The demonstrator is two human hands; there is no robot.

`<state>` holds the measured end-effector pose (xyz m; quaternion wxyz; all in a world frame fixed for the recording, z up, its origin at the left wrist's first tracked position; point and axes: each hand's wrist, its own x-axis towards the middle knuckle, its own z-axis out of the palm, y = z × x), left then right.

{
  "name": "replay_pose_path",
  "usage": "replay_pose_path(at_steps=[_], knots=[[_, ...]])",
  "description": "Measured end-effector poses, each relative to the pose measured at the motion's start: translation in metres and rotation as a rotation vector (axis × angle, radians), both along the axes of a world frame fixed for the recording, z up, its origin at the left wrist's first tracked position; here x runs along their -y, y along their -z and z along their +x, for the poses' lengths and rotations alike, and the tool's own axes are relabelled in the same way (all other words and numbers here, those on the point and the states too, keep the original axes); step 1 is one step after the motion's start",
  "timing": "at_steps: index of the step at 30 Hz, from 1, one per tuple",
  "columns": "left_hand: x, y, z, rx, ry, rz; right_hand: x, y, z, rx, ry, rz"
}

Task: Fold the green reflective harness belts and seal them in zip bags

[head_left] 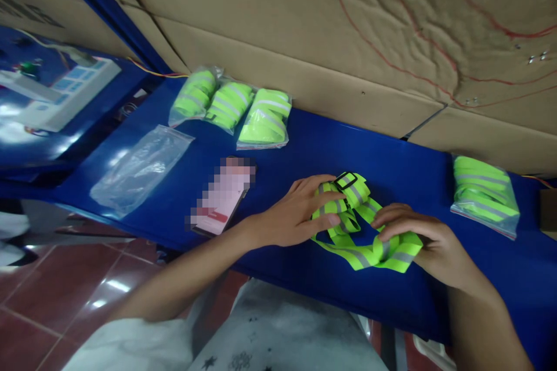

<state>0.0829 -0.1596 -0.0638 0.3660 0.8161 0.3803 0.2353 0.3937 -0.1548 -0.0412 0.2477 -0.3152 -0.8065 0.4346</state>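
A neon-yellow reflective strap (357, 256) with a grey stripe lies in loose loops on the blue table, a black buckle (347, 180) at its far side. My left hand (300, 214) is closed around the bunched left part of the strap, thumb toward me. On the other side, my right hand (420, 233) pinches the strap's right end with curled fingers; part of that grip is hidden behind the knuckles. Left of my left hand lies a phone (226, 197) with its screen lit and blurred out.
Several clear bags of folded yellow straps (264, 119) stand along the cardboard wall (278, 64), and another bag (485, 194) sits at the right. A flat clear plastic bag (141, 168) lies at the table's left. Farther left is a white device (72, 95) on another blue table.
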Motion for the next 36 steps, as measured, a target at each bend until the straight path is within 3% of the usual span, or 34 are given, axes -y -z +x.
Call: replay_pose_path(at_steps=[5, 11, 16, 19, 23, 27, 31, 34, 36], knots=[[0.000, 0.009, 0.006, -0.135, -0.122, 0.157, -0.001, -0.005, 0.020, 0.217, -0.154, 0.008], [0.003, 0.016, 0.012, -0.214, -0.106, 0.407, 0.012, -0.019, 0.041, 0.530, -0.271, 0.068], [0.002, 0.007, 0.011, -0.286, -0.036, 0.448, 0.019, -0.042, 0.048, 0.488, -0.372, 0.085], [0.001, 0.000, 0.016, -0.379, 0.020, 0.467, 0.019, -0.040, 0.030, 0.380, -0.303, 0.008], [-0.001, -0.007, 0.028, -0.460, -0.001, 0.435, 0.024, -0.021, -0.008, 0.397, -0.235, -0.094], [-0.014, -0.005, 0.029, -0.355, -0.230, 0.273, 0.030, -0.006, -0.025, 0.495, -0.270, -0.054], [-0.030, 0.001, 0.015, -0.211, -0.448, 0.090, 0.029, 0.003, -0.009, 0.523, -0.211, 0.046], [-0.029, 0.003, 0.009, -0.179, -0.539, 0.257, 0.023, 0.007, 0.004, 0.555, -0.035, 0.248], [-0.022, 0.002, 0.013, -0.150, -0.486, 0.419, 0.020, 0.006, 0.003, 0.576, 0.077, 0.394]])
